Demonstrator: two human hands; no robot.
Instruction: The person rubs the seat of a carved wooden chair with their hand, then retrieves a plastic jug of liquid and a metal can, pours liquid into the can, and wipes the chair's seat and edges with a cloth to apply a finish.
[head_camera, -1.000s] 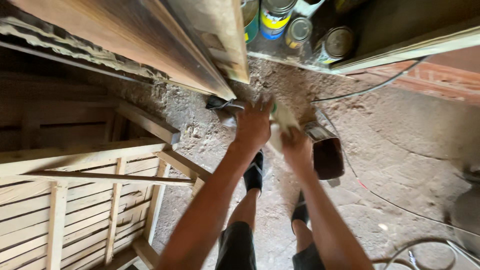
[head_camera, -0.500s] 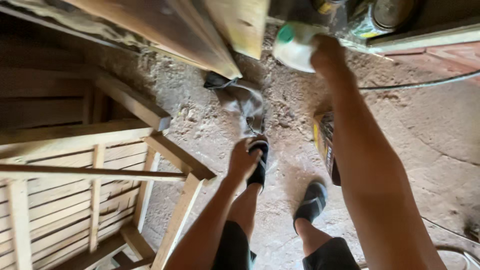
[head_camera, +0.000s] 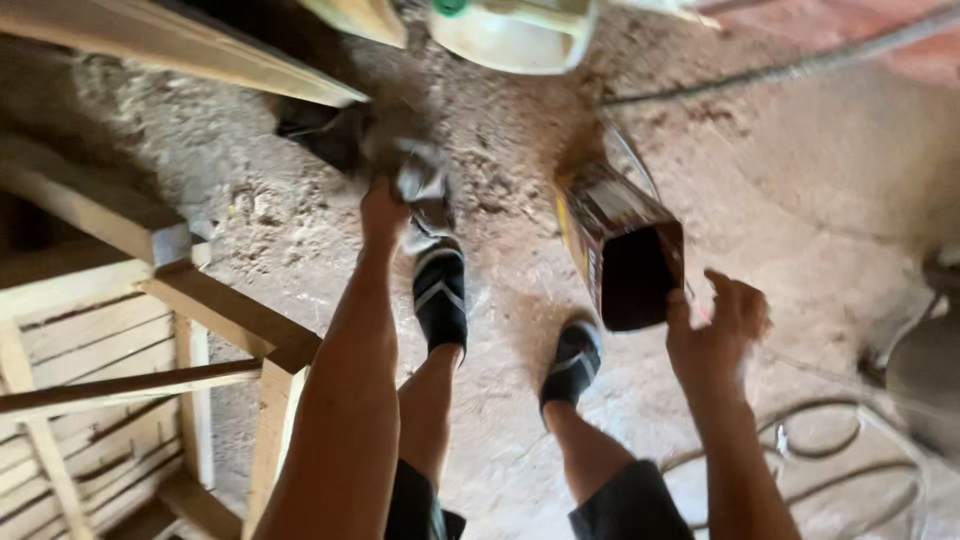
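Since half a second ago, the right hand (head_camera: 715, 335) has dropped from the white jug (head_camera: 515, 30) up on the far surface and now hangs open, fingers spread, just right of a dark open box (head_camera: 625, 255) on the dirt floor (head_camera: 820, 200). Left hand (head_camera: 385, 210) is closed on a grey cloth (head_camera: 420, 180), blurred, beyond the left sandal (head_camera: 440, 290). A wooden frame (head_camera: 150, 310) stands at left.
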